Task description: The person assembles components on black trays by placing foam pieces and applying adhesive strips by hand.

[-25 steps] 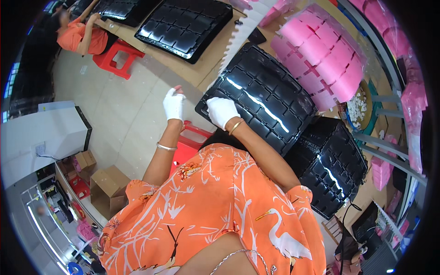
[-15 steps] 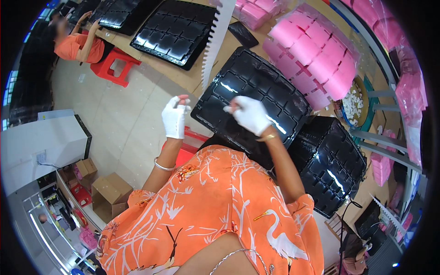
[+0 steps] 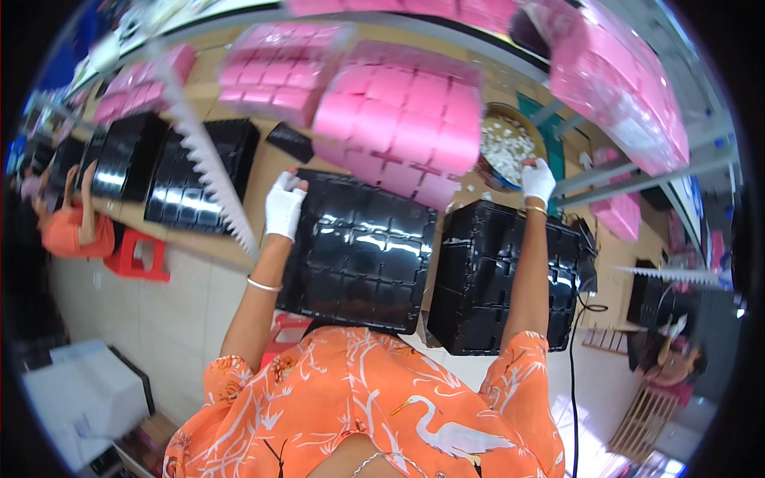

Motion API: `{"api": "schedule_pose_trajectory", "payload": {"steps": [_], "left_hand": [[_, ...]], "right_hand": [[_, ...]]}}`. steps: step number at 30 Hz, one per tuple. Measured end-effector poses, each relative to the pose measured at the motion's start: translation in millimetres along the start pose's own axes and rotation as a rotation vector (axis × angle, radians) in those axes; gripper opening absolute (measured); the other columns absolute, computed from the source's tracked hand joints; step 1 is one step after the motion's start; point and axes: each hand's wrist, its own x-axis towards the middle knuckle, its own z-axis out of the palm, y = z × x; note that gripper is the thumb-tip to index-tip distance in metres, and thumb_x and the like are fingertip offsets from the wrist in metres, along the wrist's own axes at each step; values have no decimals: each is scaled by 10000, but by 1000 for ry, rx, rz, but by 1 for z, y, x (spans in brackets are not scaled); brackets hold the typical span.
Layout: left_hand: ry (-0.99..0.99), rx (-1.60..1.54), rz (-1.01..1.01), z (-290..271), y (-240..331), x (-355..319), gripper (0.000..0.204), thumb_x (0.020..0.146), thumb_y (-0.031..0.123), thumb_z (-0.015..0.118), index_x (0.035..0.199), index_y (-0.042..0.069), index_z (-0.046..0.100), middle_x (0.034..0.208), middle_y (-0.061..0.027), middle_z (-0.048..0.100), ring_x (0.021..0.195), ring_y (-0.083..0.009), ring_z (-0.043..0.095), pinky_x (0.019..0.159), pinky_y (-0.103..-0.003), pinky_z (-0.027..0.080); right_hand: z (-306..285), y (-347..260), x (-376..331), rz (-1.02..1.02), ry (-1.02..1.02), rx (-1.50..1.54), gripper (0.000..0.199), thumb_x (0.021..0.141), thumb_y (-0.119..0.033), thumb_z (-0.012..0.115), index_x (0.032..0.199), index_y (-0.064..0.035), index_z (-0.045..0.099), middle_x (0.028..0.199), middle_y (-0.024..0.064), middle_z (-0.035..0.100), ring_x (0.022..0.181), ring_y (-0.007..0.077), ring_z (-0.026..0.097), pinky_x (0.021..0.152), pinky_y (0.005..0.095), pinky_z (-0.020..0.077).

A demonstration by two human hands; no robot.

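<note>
A black plastic tray [image 3: 362,251] with a grid of moulded compartments lies in front of me. My left hand [image 3: 284,209], in a white glove with bare fingertips, is at its far left corner, fingers curled; whether they grip the rim is unclear. To the right stands a stack of black trays [image 3: 478,279]. Beyond its far edge, my gloved right hand [image 3: 539,182] is closed, thumb and fingers together, beside a round bowl [image 3: 535,142] of small white pieces [image 3: 505,143]. Anything in its fingertips is too small to make out.
Pink block sheets [image 3: 398,111] lie beyond the tray, with wrapped pink packs [image 3: 275,72] farther left. A small black piece [image 3: 289,142] rests nearby. Metal rack bars [image 3: 617,187] stand at the right. A co-worker [image 3: 80,231] sits at the far left by more black trays [image 3: 199,179].
My view has turned to the right. My right hand has moved from above the tray to the bowl's edge. My left hand has come to the tray's far left corner.
</note>
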Motion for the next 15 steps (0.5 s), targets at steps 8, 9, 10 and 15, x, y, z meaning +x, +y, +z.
{"api": "schedule_pose_trajectory", "payload": {"steps": [8,9,10,15], "left_hand": [[-252,199,86,18,-18,87,475,845,161,769,1275,18,627,1034,-91,712,924,-133,632,838,-273,492],[-281,-1,108,18,-28,91,408,859,171,762,1216,1,661,970,-65,717,859,-116,623,796,-263,493],[-282,1,101,16,-28,90,408,859,171,762,1216,1,661,970,-65,717,859,-116,623,796,-263,493],[-166,114,2,5,-12,75,356,927,307,701,1070,-19,715,897,-56,698,797,-120,598,741,-264,483]], "right_hand": [[16,-13,-19,21,180,-29,591,763,-17,644,1336,28,502,1273,252,552,1144,359,587,988,395,482],[16,-17,-28,88,3,127,558,774,-14,638,1319,22,523,1238,244,578,1088,339,619,940,389,508],[12,-30,-43,155,-182,282,525,786,-11,633,1302,16,543,1204,237,605,1032,318,651,892,383,535],[3,-107,-141,-112,-229,469,588,839,-50,646,1402,-15,480,1254,240,615,1148,318,633,955,367,513]]}}
